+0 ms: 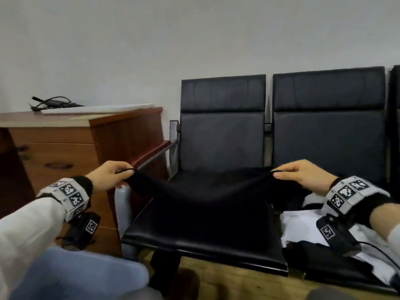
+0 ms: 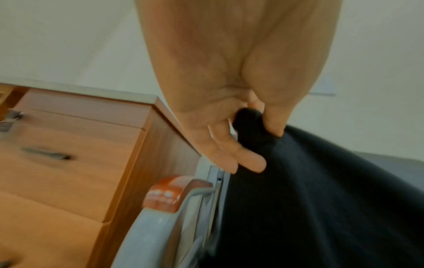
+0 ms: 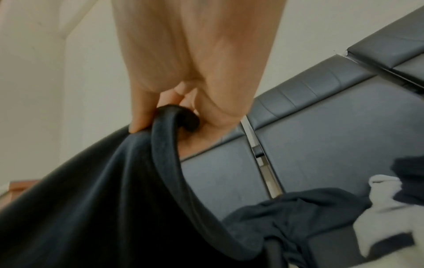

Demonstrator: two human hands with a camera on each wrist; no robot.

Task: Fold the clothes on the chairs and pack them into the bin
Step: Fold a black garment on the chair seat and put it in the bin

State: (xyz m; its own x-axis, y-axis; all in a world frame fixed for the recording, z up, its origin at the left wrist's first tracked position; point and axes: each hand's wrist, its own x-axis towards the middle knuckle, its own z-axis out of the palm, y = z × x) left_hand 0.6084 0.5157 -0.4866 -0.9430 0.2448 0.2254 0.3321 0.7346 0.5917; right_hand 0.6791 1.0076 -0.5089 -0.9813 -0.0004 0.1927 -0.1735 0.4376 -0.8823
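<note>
A black garment [image 1: 201, 191] hangs stretched between both hands above the seat of the left black chair [image 1: 223, 135]. My left hand [image 1: 112, 176] pinches its left edge; in the left wrist view thumb and fingers [image 2: 250, 159] clamp the dark cloth [image 2: 321, 190]. My right hand [image 1: 300, 172] pinches the right edge, where a rolled hem [image 3: 165, 145] loops under the fingers [image 3: 140, 119]. The cloth sags in the middle and drapes over the seat front. No bin is in view.
More clothes, white and black [image 1: 303, 226], lie heaped on the right chair [image 1: 329, 126]; the right wrist view shows them as a pile [image 3: 344, 217]. A wooden drawer cabinet [image 1: 71, 152] with cables and a white board on top stands left, close to the chair's metal armrest [image 2: 174, 208].
</note>
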